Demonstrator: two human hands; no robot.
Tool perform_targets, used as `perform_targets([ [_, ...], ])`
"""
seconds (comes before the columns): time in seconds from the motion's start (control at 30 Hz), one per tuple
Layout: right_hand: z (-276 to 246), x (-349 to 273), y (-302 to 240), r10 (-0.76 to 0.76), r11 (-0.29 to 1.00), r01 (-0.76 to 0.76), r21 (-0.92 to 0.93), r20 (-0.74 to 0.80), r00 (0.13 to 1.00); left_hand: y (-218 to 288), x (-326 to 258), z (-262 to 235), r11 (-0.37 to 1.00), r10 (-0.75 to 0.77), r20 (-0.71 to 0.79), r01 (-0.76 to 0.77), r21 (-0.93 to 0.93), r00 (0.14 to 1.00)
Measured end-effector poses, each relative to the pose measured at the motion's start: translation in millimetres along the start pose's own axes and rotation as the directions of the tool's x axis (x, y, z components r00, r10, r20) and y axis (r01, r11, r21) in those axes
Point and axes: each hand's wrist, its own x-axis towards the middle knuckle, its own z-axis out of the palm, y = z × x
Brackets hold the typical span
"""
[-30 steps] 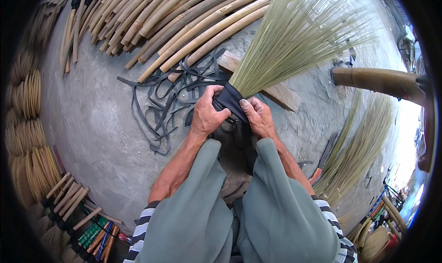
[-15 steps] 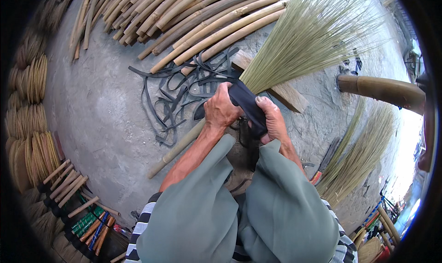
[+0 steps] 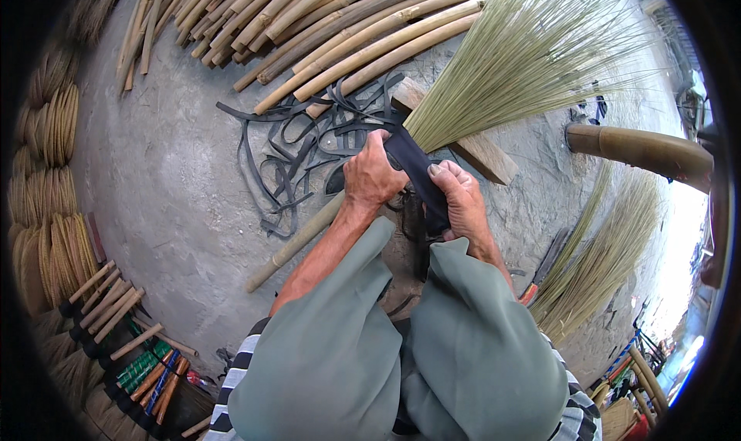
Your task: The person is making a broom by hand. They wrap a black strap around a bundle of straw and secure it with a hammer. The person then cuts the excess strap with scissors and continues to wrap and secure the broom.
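Observation:
A grass broom (image 3: 494, 86) lies slantwise in front of me, its pale green bristles fanning to the upper right and its bamboo handle (image 3: 297, 244) pointing lower left. A wide black rubber strip (image 3: 421, 171) passes around the broom's neck. My left hand (image 3: 373, 171) is closed around the neck, with its thumb at the strip's upper end. In my right hand (image 3: 461, 201) the strip is pinched between thumb and fingers and stretched toward me. The strip's lower part and the wrapped neck are partly hidden by my hands.
Narrow black rubber strips (image 3: 285, 155) lie tangled on the concrete floor beside a wooden block (image 3: 482, 159). Bamboo poles (image 3: 363, 43) are stacked beyond. A thick bamboo post (image 3: 641, 147) and loose grass (image 3: 606, 256) are at right, near a knife (image 3: 549, 256). Finished brooms (image 3: 112, 310) line the left.
My right hand has shifted slightly right and up along the strip, which now looks flatter and more stretched out. My left hand stays on the broom's neck.

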Motion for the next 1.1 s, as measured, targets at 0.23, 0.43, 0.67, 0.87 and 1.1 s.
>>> perform_targets([
  [0.23, -27, 21, 30, -0.19, 0.926, 0.157, -0.343, -0.065, 0.98, -3, 4, 1, 0.998, -0.056, 0.038, 0.057, -0.032, 0.998],
  [0.43, -32, 49, 32, -0.331, 0.751, 0.251, -0.61, -0.018, 0.944, -20, 22, 9, 0.843, -0.036, 0.37, 0.227, -0.488, 0.928],
  [0.67, -13, 30, 15, -0.164, 0.924, 0.156, -0.349, 0.005, 0.986, -10, -5, 17, 0.962, 0.145, -0.115, -0.167, -0.217, 0.983],
  [0.87, -35, 28, 20, -0.235, 0.892, 0.196, -0.408, -0.047, 0.971, -3, -6, 12, 0.961, 0.19, -0.135, -0.213, -0.177, 0.972],
  [1.1, -44, 46, 43, -0.316, 0.791, 0.224, -0.569, -0.066, 0.947, 0, -1, 14, 0.976, 0.207, -0.055, -0.21, -0.061, 0.977],
])
